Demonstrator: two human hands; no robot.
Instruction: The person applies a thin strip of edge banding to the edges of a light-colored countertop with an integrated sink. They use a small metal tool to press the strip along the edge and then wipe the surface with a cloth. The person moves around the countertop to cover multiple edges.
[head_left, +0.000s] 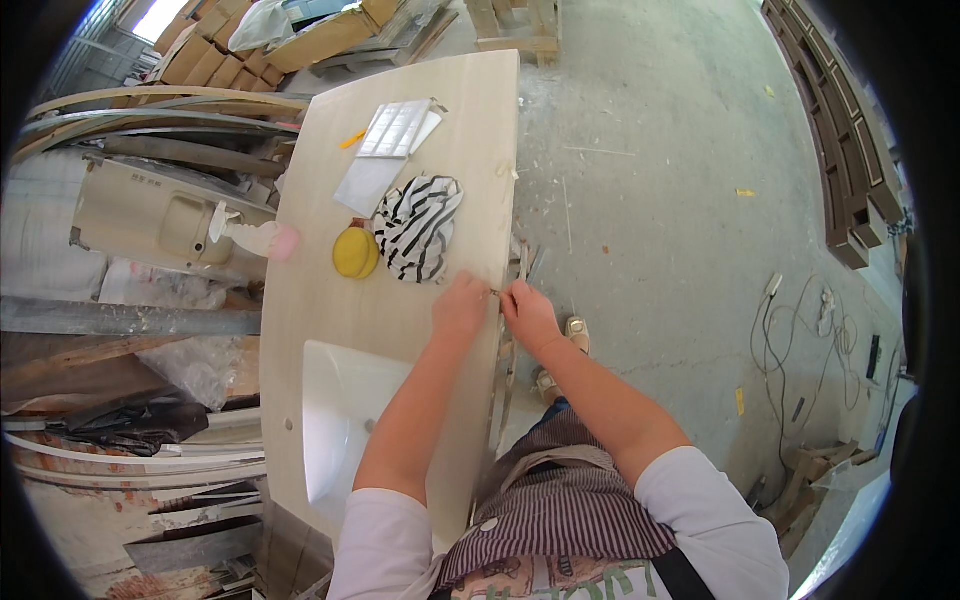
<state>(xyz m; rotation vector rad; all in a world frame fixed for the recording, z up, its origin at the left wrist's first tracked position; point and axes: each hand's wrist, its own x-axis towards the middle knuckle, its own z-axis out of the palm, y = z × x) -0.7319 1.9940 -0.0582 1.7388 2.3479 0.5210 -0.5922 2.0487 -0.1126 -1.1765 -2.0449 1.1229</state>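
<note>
Left hand (462, 305), head view, centre of the frame: fingers narrow, seemingly pinching one end of a small piece (495, 292) at the right edge of a pale countertop (385, 305). Right hand (527, 308), just beside it: fingertips likewise narrow, seemingly pinching the other end. Exact form of the piece: too small to tell.

Step in hand, as judged: close two-handed fingertip work at the edge. Next move, as judged: calling for a light, even pinch, with both hands keeping together.

Containers:
- White basin (335, 400), lower centre, sitting in the countertop; its right part is hiding behind the left forearm, and no loose item is showing in the visible part.
- Spray bottle (283, 243), left of centre, standing near the countertop's left edge; pink at its base, whether liquid or plastic cannot be told.
- Cardboard box (320, 40), upper left; a light-blue item (310, 8) is showing at its top, contents otherwise uncertain.

Also lying on the countertop, above the hands: striped cloth (418, 230), yellow round pad (355, 250).
</note>
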